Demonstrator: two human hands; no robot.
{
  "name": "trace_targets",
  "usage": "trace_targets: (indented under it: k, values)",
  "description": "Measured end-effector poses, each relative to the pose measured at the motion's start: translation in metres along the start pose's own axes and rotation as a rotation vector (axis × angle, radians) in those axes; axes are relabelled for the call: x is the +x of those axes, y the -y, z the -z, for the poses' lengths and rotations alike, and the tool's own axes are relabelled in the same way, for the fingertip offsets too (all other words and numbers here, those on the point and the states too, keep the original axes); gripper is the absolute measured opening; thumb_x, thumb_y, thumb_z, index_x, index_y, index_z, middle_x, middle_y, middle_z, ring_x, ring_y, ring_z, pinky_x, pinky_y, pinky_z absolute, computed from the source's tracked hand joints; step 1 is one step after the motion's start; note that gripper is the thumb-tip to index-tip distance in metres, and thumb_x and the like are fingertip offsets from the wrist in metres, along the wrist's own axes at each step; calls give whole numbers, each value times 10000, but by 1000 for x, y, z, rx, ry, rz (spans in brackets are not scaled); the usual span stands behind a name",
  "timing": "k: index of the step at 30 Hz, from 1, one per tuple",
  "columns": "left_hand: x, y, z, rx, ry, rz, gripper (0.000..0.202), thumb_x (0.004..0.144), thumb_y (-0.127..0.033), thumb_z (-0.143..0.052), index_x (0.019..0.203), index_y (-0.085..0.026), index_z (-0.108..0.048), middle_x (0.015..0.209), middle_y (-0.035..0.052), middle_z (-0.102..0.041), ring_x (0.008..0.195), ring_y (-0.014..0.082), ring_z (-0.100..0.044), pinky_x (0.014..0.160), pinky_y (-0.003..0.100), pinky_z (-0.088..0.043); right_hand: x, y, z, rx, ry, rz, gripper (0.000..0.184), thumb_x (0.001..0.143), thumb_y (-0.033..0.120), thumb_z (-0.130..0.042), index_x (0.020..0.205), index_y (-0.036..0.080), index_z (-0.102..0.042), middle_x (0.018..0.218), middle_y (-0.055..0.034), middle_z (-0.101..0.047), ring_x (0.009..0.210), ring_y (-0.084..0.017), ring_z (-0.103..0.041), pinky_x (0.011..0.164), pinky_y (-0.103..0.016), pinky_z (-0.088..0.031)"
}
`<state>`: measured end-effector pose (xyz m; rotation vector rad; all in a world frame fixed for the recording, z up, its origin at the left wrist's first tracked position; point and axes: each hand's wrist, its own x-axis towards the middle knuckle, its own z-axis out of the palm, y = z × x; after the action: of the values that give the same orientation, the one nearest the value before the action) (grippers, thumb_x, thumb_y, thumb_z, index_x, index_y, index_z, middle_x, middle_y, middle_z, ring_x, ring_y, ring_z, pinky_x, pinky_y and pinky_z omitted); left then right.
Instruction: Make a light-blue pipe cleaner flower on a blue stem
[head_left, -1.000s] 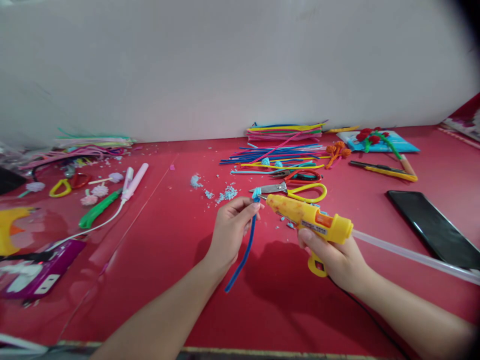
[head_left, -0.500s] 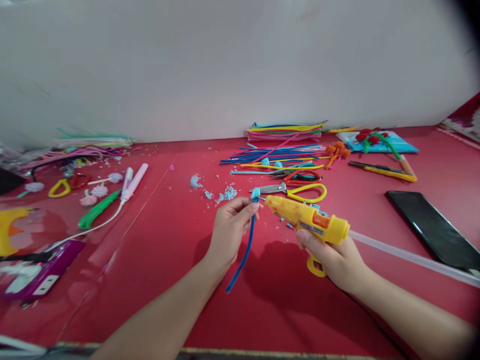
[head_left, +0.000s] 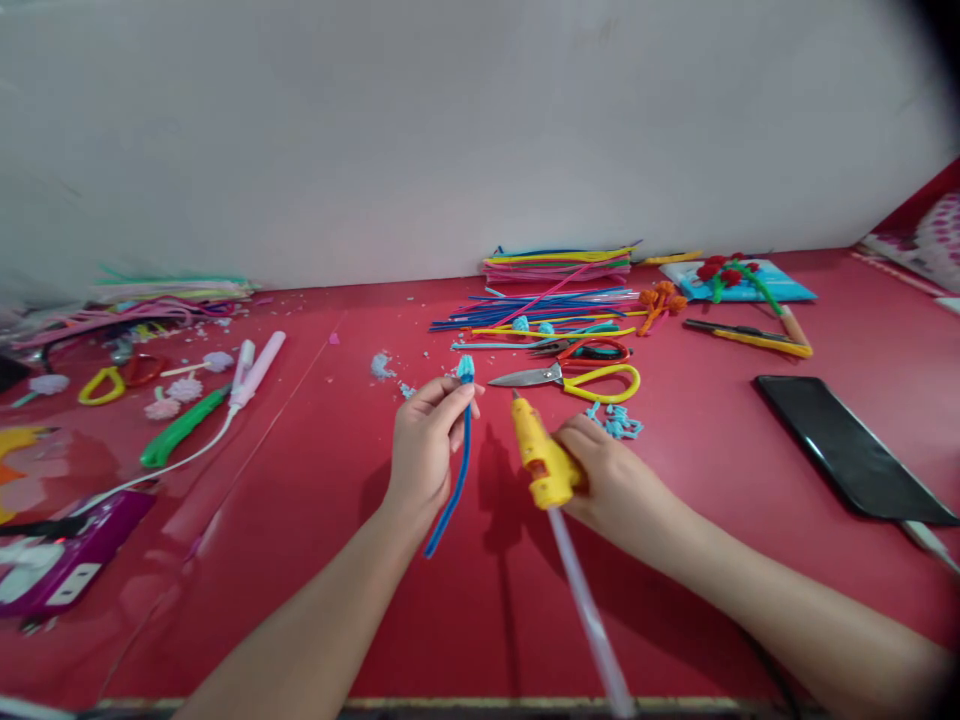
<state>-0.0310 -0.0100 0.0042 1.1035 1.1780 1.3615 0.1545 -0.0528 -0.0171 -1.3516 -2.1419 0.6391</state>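
Between thumb and fingers, my left hand (head_left: 426, 440) pinches a dark blue pipe cleaner (head_left: 459, 485) near its top, and the long end hangs down. Light blue fuzzy pieces (head_left: 466, 367) are gathered at that top, above my fingers. My right hand (head_left: 611, 465) is wrapped round the handle of a yellow glue gun (head_left: 540, 450). The gun's nozzle points up and away, apart from the blue stem, and a clear glue stick (head_left: 589, 610) sticks out of its back. Scissors (head_left: 570, 377) with red and yellow handles lie just beyond the gun.
Bundles of pipe cleaners (head_left: 559, 268) lie by the wall. Light blue clippings (head_left: 615, 420) are beside my right hand. A phone (head_left: 851, 445) lies at right. At left are a green cutter (head_left: 184, 425), a pink hair-iron-like tool (head_left: 259, 370) and a purple power strip (head_left: 79, 560).
The glue gun has come away from the light blue tip and swung from pointing left to pointing forward. My left hand has shifted left in view with the stem.
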Motion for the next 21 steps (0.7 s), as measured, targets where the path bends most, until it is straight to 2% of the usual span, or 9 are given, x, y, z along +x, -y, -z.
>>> trace_targets:
  k: [3, 8, 10, 11, 14, 17, 21]
  values:
    - [-9, 0, -5, 27, 78, 11, 117, 767, -244, -604, 716, -143, -635, 614, -25, -557, 399, 15, -313, 369, 165, -191, -1, 4, -10, -100, 74, 73, 312, 661, 58, -560, 961, 144, -555, 955, -81, -525, 843, -187, -507, 769, -294, -443]
    - [-17, 2, -11, 45, 135, 57, 115, 779, -242, -603, 707, -157, -631, 600, -30, -556, 411, 14, -306, 377, 146, -204, 1, 8, -7, -221, 66, 172, 356, 723, 299, -626, 1044, 155, -576, 979, -82, -553, 931, -231, -477, 822, -352, -406]
    - [-18, 3, -11, 42, 156, 77, 111, 780, -249, -607, 713, -165, -636, 601, -30, -560, 417, 15, -307, 380, 142, -212, 6, 1, 4, -230, 30, 168, 280, 781, 308, -574, 1019, 162, -584, 945, -66, -574, 887, -201, -497, 796, -320, -400]
    - [-18, 4, -11, 42, 167, 84, 111, 781, -253, -608, 716, -168, -637, 604, -30, -563, 418, 15, -308, 380, 140, -215, 8, -5, 10, -260, -7, 143, 209, 811, 261, -534, 985, 162, -593, 917, -57, -585, 855, -185, -507, 778, -305, -394]
    - [-18, 5, -11, 51, 193, 94, 121, 778, -267, -614, 713, -166, -635, 604, -29, -566, 415, 12, -309, 374, 136, -217, 14, -26, 30, -482, -72, -6, 94, 804, 175, -517, 808, 147, -607, 828, -67, -597, 791, -184, -513, 717, -299, -367]
    - [-19, 6, -12, 67, 211, 114, 122, 772, -269, -622, 717, -160, -633, 592, -29, -554, 417, 12, -315, 369, 134, -213, 14, -38, 38, -510, -17, -6, 76, 763, 148, -556, 714, 153, -615, 752, -59, -594, 754, -183, -519, 671, -291, -343]
    - [-20, 7, -13, 69, 230, 136, 126, 779, -271, -615, 715, -162, -621, 588, -32, -550, 413, 14, -312, 369, 138, -211, 11, -29, 32, -511, 49, 83, 73, 772, 167, -559, 778, 158, -632, 798, -61, -590, 810, -183, -517, 683, -281, -338]
